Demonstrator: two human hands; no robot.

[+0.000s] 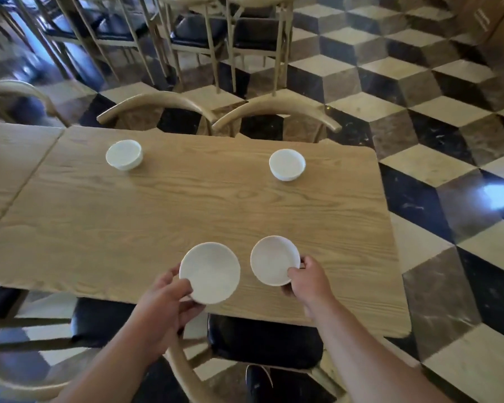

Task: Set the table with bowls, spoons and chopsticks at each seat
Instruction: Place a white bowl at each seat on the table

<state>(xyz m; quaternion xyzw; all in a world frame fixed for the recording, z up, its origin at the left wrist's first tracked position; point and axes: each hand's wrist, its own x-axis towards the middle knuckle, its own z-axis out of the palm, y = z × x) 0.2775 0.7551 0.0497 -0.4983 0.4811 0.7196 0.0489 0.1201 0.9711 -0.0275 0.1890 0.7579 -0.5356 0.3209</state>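
Left hand grips the left bowl and right hand pinches the right bowl at the wooden table's near edge. The far-left bowl and far-right bowl sit on its far side. Bowl placing looks nearly done. Next, both held bowls need setting down, spaced apart.

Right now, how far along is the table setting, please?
Done: the far left bowl and far right bowl stand at the far seats. In hand: the left hand grips a third bowl, the right hand a fourth bowl, at the near side. Left: placing those, plus spoons and chopsticks, none visible.
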